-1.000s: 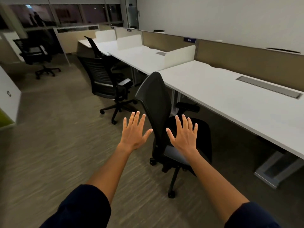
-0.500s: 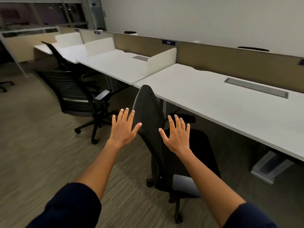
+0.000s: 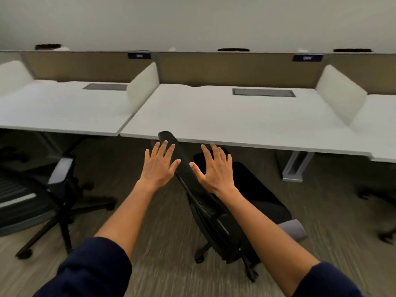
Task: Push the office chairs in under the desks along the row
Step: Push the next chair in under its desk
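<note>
A black office chair (image 3: 216, 213) stands in front of the middle white desk (image 3: 235, 123), turned sideways so its backrest shows edge-on and its seat points right. My left hand (image 3: 159, 166) is spread flat on the left side of the backrest's top. On the other side of the backrest my right hand (image 3: 215, 170) is spread open with fingers apart. Whether either palm touches the backrest I cannot tell. A second black chair (image 3: 42, 200) with a mesh back stands pulled out from the left desk (image 3: 60, 110).
White dividers (image 3: 142, 88) separate the desks, and a tan partition (image 3: 235, 69) runs behind them. A grey desk leg (image 3: 295, 168) stands right of the chair. Another chair's base (image 3: 383, 202) shows at the right edge. The floor is carpet.
The view has swung right to face the desks head-on. Both hands have come closer to the chair's backrest, one on each side of its top.
</note>
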`<action>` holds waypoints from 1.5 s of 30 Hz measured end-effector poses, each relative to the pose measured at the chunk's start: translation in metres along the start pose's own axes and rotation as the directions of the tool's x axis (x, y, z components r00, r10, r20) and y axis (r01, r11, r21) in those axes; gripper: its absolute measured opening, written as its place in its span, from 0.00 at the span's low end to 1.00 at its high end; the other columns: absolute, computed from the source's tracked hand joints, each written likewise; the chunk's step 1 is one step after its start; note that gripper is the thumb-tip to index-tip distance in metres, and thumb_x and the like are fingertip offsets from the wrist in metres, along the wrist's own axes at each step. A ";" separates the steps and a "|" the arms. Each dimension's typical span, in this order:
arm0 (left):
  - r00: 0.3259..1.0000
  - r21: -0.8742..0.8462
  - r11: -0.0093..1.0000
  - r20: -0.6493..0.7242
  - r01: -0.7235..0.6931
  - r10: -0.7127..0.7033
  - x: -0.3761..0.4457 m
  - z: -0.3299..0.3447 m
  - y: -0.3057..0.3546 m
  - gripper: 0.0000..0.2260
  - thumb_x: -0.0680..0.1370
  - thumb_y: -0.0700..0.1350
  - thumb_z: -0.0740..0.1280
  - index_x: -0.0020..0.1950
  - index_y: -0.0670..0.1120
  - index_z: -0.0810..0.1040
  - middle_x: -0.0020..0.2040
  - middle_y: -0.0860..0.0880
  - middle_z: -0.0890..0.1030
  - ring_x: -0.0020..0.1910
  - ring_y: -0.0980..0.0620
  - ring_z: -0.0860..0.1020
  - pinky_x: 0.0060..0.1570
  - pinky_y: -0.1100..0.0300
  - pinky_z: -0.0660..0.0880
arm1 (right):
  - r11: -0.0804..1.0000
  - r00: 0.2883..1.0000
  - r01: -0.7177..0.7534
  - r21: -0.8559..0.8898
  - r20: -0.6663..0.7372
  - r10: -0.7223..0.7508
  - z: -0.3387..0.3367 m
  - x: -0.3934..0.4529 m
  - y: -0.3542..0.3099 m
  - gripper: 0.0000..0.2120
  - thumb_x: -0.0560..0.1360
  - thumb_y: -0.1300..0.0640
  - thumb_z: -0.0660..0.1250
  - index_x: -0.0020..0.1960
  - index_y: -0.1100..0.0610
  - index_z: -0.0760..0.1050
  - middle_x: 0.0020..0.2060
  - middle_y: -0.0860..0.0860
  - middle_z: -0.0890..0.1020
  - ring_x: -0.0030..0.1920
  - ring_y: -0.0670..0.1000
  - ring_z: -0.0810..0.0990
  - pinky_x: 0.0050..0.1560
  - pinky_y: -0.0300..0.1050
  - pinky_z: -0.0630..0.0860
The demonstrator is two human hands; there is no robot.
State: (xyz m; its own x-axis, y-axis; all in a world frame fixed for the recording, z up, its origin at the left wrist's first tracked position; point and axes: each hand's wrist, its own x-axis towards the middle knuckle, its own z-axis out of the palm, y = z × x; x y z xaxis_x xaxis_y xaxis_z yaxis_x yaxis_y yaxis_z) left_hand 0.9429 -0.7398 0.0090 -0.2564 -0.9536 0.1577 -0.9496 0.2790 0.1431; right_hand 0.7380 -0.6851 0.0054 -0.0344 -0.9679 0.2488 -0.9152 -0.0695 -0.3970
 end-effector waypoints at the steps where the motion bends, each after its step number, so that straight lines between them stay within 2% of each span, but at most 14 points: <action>1: 0.999 -0.006 0.999 0.020 -0.035 0.035 0.009 0.000 -0.006 0.30 0.83 0.62 0.51 0.82 0.50 0.54 0.83 0.46 0.52 0.82 0.45 0.47 0.77 0.39 0.46 | 0.999 1.000 -0.031 -0.008 -0.003 0.031 0.002 0.002 -0.008 0.39 0.78 0.28 0.49 0.81 0.49 0.54 0.81 0.55 0.55 0.81 0.59 0.53 0.79 0.66 0.50; 6: 0.976 -0.044 0.984 0.129 -0.173 0.178 0.042 0.007 -0.021 0.27 0.84 0.60 0.52 0.81 0.50 0.57 0.83 0.48 0.53 0.82 0.46 0.47 0.78 0.38 0.47 | 0.986 0.987 -0.159 -0.057 0.005 0.160 0.010 -0.003 -0.045 0.39 0.77 0.28 0.48 0.81 0.48 0.53 0.81 0.55 0.56 0.80 0.59 0.55 0.78 0.66 0.53; 12: 0.936 -0.095 0.962 0.222 -0.257 0.272 0.061 0.018 -0.023 0.22 0.85 0.57 0.50 0.75 0.52 0.70 0.81 0.48 0.60 0.82 0.46 0.50 0.77 0.35 0.48 | 0.948 0.947 -0.285 -0.142 0.110 0.301 0.030 -0.027 -0.076 0.39 0.77 0.27 0.47 0.81 0.48 0.51 0.80 0.57 0.57 0.78 0.62 0.60 0.75 0.68 0.56; 15: 0.936 -0.094 0.955 0.192 -0.281 0.295 0.067 0.019 -0.025 0.23 0.84 0.60 0.50 0.71 0.53 0.75 0.78 0.49 0.67 0.81 0.46 0.54 0.76 0.34 0.47 | 0.910 0.917 -0.349 -0.222 0.120 0.381 0.039 -0.047 -0.074 0.38 0.79 0.29 0.46 0.81 0.50 0.51 0.78 0.58 0.60 0.73 0.64 0.66 0.71 0.65 0.65; 18: 0.940 -0.100 0.949 0.142 -0.299 0.311 0.068 0.019 -0.030 0.24 0.83 0.61 0.50 0.64 0.53 0.80 0.70 0.50 0.75 0.77 0.47 0.62 0.75 0.31 0.46 | 0.894 0.934 -0.325 -0.308 0.042 0.354 0.043 -0.058 -0.070 0.38 0.79 0.29 0.44 0.81 0.51 0.51 0.74 0.58 0.67 0.64 0.62 0.75 0.57 0.57 0.75; 23: 0.940 -0.162 0.936 0.087 -0.313 0.330 0.069 0.018 -0.023 0.26 0.83 0.61 0.50 0.55 0.49 0.84 0.58 0.49 0.80 0.69 0.46 0.69 0.76 0.32 0.44 | 0.893 0.943 -0.314 -0.323 0.007 0.334 0.027 -0.058 -0.048 0.42 0.76 0.26 0.40 0.80 0.51 0.56 0.69 0.57 0.72 0.61 0.60 0.77 0.53 0.55 0.78; 26: 0.922 -0.200 0.908 0.045 -0.368 0.384 0.069 0.020 -0.014 0.27 0.83 0.61 0.51 0.44 0.47 0.83 0.45 0.50 0.76 0.57 0.45 0.74 0.76 0.35 0.52 | 0.893 0.949 -0.298 -0.338 -0.004 0.316 0.011 -0.064 -0.026 0.43 0.74 0.24 0.40 0.72 0.53 0.69 0.59 0.56 0.79 0.55 0.59 0.80 0.48 0.55 0.78; 28: 0.901 -0.242 0.871 -0.031 -0.427 0.433 0.065 0.024 -0.006 0.26 0.83 0.60 0.54 0.38 0.45 0.80 0.40 0.50 0.73 0.46 0.46 0.74 0.66 0.42 0.68 | 0.890 0.955 -0.282 -0.360 -0.017 0.296 0.001 -0.068 -0.009 0.42 0.74 0.23 0.40 0.57 0.54 0.77 0.47 0.54 0.81 0.47 0.58 0.82 0.43 0.53 0.78; 29: 0.895 -0.265 0.858 -0.057 -0.441 0.442 0.062 0.026 -0.001 0.26 0.82 0.61 0.55 0.37 0.45 0.79 0.39 0.50 0.73 0.43 0.47 0.73 0.55 0.47 0.72 | 0.889 0.958 -0.273 -0.368 -0.017 0.287 -0.004 -0.070 0.000 0.40 0.74 0.23 0.40 0.48 0.54 0.77 0.41 0.52 0.80 0.42 0.56 0.81 0.40 0.52 0.77; 30: 0.892 -0.276 0.851 -0.068 -0.447 0.447 0.059 0.028 0.003 0.26 0.82 0.62 0.56 0.36 0.45 0.78 0.38 0.51 0.73 0.42 0.48 0.73 0.46 0.51 0.72 | 0.888 0.961 -0.260 -0.380 -0.017 0.274 -0.008 -0.074 0.009 0.38 0.74 0.23 0.40 0.40 0.53 0.74 0.36 0.50 0.78 0.37 0.55 0.80 0.36 0.50 0.76; 32: 0.876 -0.264 0.836 -0.089 -0.480 0.474 0.055 0.032 0.012 0.25 0.80 0.64 0.57 0.36 0.46 0.76 0.37 0.51 0.72 0.40 0.50 0.73 0.38 0.55 0.69 | 0.878 0.970 -0.229 -0.420 -0.024 0.241 -0.018 -0.079 0.027 0.37 0.74 0.23 0.39 0.32 0.52 0.67 0.29 0.48 0.73 0.31 0.52 0.76 0.32 0.48 0.73; 35: 0.854 -0.238 0.820 -0.126 -0.520 0.505 0.053 0.035 0.024 0.25 0.80 0.64 0.57 0.35 0.46 0.75 0.36 0.51 0.72 0.37 0.51 0.73 0.36 0.57 0.72 | 0.865 0.978 -0.187 -0.466 -0.003 0.210 -0.032 -0.080 0.055 0.38 0.74 0.24 0.37 0.32 0.53 0.69 0.27 0.48 0.74 0.28 0.50 0.75 0.30 0.47 0.73; 38: 0.857 -0.201 0.833 -0.139 -0.516 0.497 0.054 0.037 0.036 0.25 0.81 0.62 0.57 0.36 0.45 0.75 0.36 0.50 0.74 0.37 0.50 0.73 0.37 0.55 0.75 | 0.853 0.982 -0.159 -0.498 0.011 0.189 -0.043 -0.076 0.081 0.37 0.76 0.27 0.37 0.32 0.53 0.70 0.28 0.48 0.75 0.30 0.50 0.76 0.29 0.46 0.68; 45: 0.863 -0.085 0.860 -0.089 -0.504 0.497 0.081 0.044 0.065 0.26 0.83 0.61 0.53 0.37 0.45 0.77 0.34 0.49 0.75 0.36 0.49 0.74 0.37 0.52 0.74 | 0.850 0.986 -0.149 -0.506 -0.015 0.165 -0.052 -0.049 0.122 0.35 0.78 0.30 0.40 0.31 0.54 0.70 0.26 0.48 0.73 0.27 0.48 0.73 0.27 0.43 0.62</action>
State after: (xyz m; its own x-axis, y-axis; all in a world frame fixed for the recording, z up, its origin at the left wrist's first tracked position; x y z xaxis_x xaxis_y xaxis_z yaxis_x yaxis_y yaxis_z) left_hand 0.8525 -0.8035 -0.0117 -0.6773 -0.6744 0.2940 -0.6717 0.7299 0.1267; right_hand 0.6071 -0.6336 -0.0095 -0.1906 -0.9624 0.1933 -0.9755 0.2077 0.0721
